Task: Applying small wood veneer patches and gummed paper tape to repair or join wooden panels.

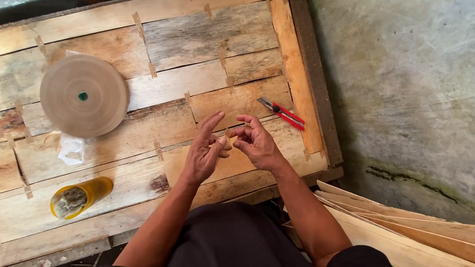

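My two hands meet over the near right part of a table (200, 38) covered with patched wood veneer sheets. My left hand (206, 151) has its index finger stretched out and its other fingers bent toward the right hand. The fingers of my right hand (255, 143) are curled, with thumb and fingertips touching the left hand's. A small brown piece of tape (228, 134) shows between the fingertips of both hands. A red utility knife (282, 114) lies on the veneer just beyond my right hand.
A large roll of brown paper tape (84, 95) lies flat at the left. Crumpled clear plastic (71, 150) sits below it, and a yellow jar (78, 197) lies on its side. Veneer strips (416, 232) are stacked on the concrete floor (418, 75) at lower right.
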